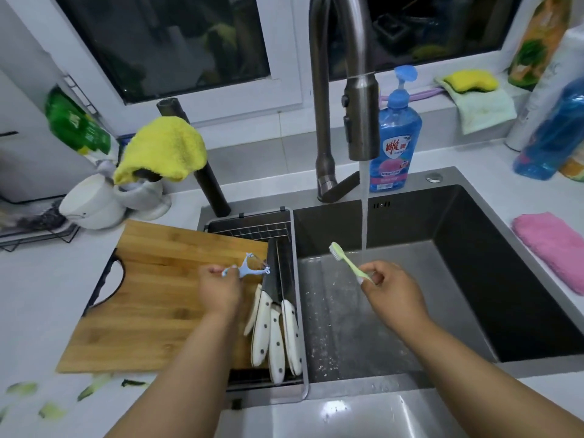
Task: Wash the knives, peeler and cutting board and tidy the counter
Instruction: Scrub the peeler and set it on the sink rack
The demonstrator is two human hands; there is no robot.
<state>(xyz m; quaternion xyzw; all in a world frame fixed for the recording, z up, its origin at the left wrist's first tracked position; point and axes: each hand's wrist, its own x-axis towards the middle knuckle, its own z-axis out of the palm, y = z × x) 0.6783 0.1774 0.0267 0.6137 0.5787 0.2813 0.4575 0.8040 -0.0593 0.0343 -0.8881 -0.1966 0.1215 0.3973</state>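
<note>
Four knives [275, 330], one peeler [249, 267], one cutting board [151, 298], one toothbrush [347, 262].

Brushed, matt dark metal on the tall faucet [344, 90], and the sink [474, 248] matches it, its wet floor speckled with droplets. The cutting board [151, 295] shows warm wood with striped grain and a smooth finish. Pale blue plastic on the peeler [246, 267], pale green plastic on the toothbrush [349, 262]. Glossy white handles with dark rivets on the knives [273, 330], lying in a wire metal rack [252, 230]. Fluffy yellow cloth [164, 150], nubby pink cloth [551, 248], a shiny blue plastic soap bottle [395, 143], and a smooth white desk [34, 311].
</note>
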